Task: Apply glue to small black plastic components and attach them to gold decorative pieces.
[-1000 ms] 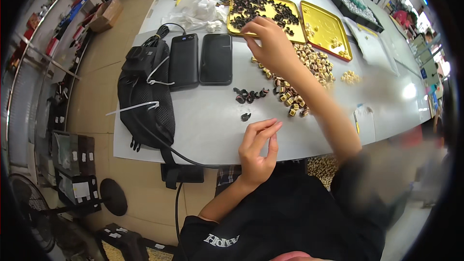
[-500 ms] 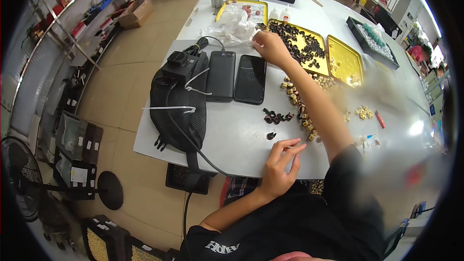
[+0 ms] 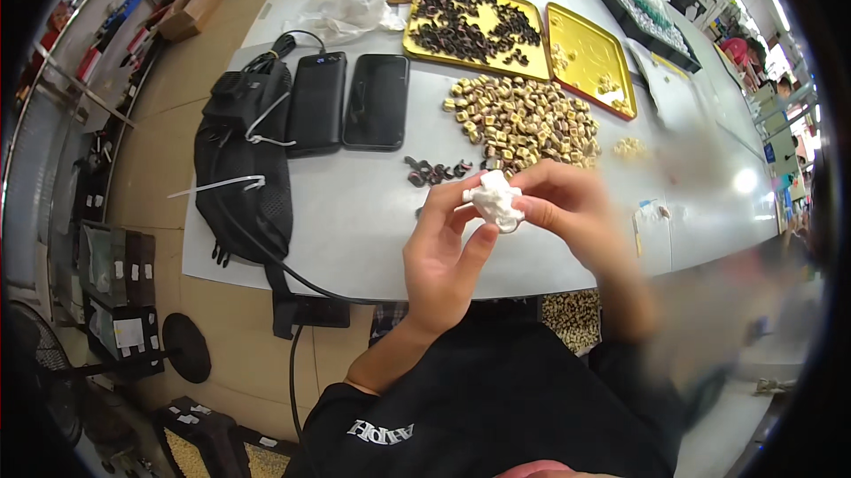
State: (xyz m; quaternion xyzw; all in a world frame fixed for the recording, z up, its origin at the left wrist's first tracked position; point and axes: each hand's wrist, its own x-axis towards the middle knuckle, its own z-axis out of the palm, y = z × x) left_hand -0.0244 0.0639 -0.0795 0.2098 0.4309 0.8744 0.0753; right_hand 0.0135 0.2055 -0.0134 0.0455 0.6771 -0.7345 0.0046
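Note:
A crumpled white tissue [image 3: 496, 201] is held up between both hands, above the near part of the table. My left hand [image 3: 437, 261] is closed on its left side with fingers and thumb. My right hand [image 3: 572, 208] pinches it from the right. Just beyond the hands lies a large pile of small yellow-and-brown cube-like pieces [image 3: 536, 124]. Several dark curved pieces [image 3: 434, 172] lie in a small group beyond my left hand. Whether anything is wrapped inside the tissue is hidden.
A yellow tray of dark curved pieces [image 3: 483, 57] and another yellow tray [image 3: 589, 44] stand farther back. On the left lie a black phone [image 3: 377, 101], a power bank [image 3: 317, 101] and a black mesh bag [image 3: 244, 186] with cables. More white tissue [image 3: 346, 8] lies behind them.
My right hand has come back from the white tissue at the far side and now meets my left hand, with a crumpled piece between them. The view has shifted right.

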